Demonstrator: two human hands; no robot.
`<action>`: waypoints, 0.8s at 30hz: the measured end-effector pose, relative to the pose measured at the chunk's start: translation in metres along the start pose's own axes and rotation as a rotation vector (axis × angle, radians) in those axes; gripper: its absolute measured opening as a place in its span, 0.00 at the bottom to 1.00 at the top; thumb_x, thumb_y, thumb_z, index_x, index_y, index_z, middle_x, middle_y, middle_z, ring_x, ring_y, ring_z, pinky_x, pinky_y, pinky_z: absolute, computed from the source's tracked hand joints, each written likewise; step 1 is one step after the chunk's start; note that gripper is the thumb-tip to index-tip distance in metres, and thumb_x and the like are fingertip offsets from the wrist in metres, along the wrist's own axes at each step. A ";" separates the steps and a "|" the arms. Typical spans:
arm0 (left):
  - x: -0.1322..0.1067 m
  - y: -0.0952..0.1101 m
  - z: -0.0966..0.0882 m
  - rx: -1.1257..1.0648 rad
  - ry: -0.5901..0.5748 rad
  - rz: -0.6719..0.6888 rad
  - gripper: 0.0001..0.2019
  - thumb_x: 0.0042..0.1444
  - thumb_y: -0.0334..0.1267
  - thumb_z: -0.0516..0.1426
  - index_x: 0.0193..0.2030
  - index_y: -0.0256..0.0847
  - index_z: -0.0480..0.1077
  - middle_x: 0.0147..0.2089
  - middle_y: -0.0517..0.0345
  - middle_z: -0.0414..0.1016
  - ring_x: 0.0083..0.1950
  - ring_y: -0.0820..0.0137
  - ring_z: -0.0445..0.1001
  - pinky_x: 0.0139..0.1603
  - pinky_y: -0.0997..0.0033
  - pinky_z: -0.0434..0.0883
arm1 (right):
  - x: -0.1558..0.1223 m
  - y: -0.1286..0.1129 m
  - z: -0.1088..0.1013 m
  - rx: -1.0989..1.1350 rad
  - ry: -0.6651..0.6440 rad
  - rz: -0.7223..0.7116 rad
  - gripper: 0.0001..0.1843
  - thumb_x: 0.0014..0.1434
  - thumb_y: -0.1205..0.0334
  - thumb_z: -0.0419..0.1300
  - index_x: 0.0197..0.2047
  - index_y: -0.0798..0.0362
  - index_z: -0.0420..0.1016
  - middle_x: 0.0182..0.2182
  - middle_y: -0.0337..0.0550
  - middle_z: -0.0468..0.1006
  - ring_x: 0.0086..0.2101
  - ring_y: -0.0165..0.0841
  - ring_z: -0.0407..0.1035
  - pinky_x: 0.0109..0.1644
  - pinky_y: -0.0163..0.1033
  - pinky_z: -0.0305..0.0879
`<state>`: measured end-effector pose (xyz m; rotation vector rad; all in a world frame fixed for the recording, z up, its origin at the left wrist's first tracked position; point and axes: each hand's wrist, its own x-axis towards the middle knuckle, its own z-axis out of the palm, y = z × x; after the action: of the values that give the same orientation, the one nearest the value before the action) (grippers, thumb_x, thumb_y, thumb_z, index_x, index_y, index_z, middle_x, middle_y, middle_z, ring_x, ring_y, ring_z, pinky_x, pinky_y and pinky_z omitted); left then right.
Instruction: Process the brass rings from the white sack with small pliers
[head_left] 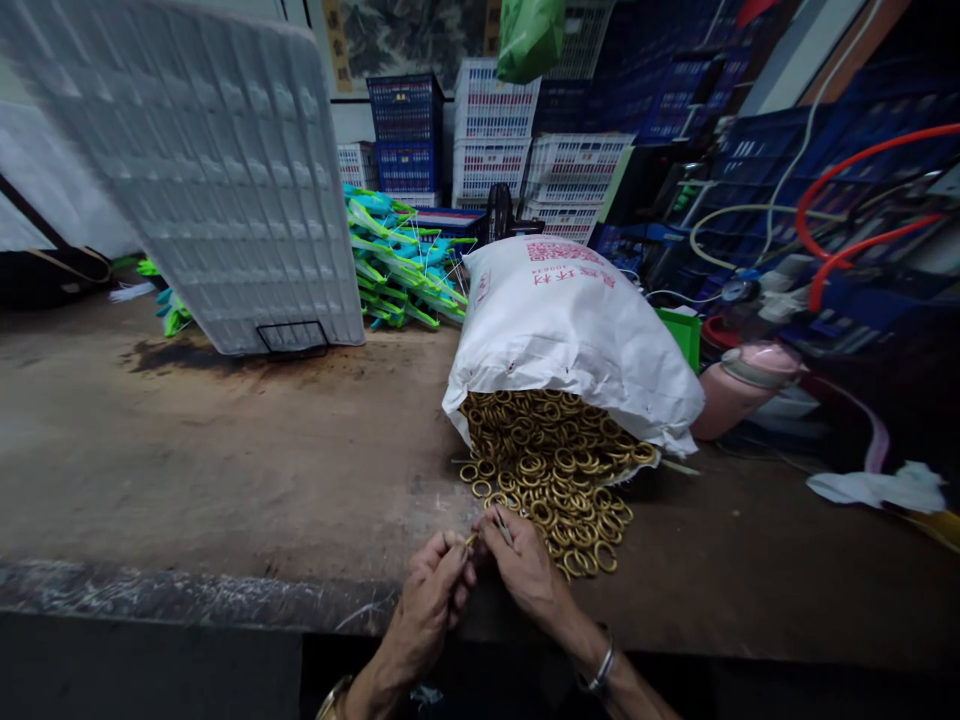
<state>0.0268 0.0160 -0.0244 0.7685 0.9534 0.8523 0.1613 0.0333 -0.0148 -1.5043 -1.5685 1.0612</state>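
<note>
My left hand (pixel 433 592) is closed in a pinch on a brass-coloured ring (pixel 471 540), seen nearly edge-on near the table's front edge. Facing it, my right hand (pixel 526 568) has its fingertips close to the same ring; whether they touch it I cannot tell. A slim metal tool (pixel 503 527) sticks out between the right fingers, its kind too small to make out. Just beyond my hands lies a heap of brass-coloured rings (pixel 559 490), spilling from the mouth of a white woven sack (pixel 570 320) with red print.
A ribbed translucent panel (pixel 247 200) leans upright on a black wire stand (pixel 292 338) at the left. Behind it are green and blue plastic pieces (pixel 409 265). A pink bottle (pixel 742 385) and crumpled white paper (pixel 881 487) lie right. Stacked crates (pixel 495 130) stand behind.
</note>
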 end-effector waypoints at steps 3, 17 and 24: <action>0.000 0.004 0.002 0.023 0.026 0.027 0.16 0.51 0.52 0.53 0.28 0.40 0.59 0.22 0.67 0.59 0.17 0.82 0.50 0.16 0.81 0.46 | -0.006 0.003 0.000 -0.248 -0.009 -0.069 0.11 0.56 0.64 0.45 0.29 0.52 0.67 0.22 0.37 0.68 0.24 0.28 0.61 0.29 0.32 0.53; 0.002 -0.001 -0.001 0.144 0.056 0.199 0.18 0.51 0.52 0.53 0.24 0.39 0.60 0.20 0.66 0.57 0.19 0.80 0.49 0.20 0.78 0.50 | -0.014 -0.002 0.003 -0.631 -0.100 -0.145 0.16 0.43 0.76 0.44 0.32 0.52 0.66 0.25 0.38 0.71 0.26 0.30 0.63 0.30 0.33 0.48; -0.020 0.008 0.002 0.162 -0.011 0.226 0.16 0.50 0.48 0.56 0.23 0.38 0.63 0.21 0.63 0.61 0.20 0.79 0.54 0.21 0.78 0.53 | -0.010 0.002 -0.009 -0.756 -0.094 -0.087 0.13 0.48 0.73 0.46 0.35 0.54 0.66 0.24 0.40 0.72 0.25 0.31 0.64 0.28 0.34 0.47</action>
<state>0.0200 0.0017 -0.0093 1.0339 0.9447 0.9736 0.1709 0.0236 -0.0125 -1.8454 -2.2270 0.4979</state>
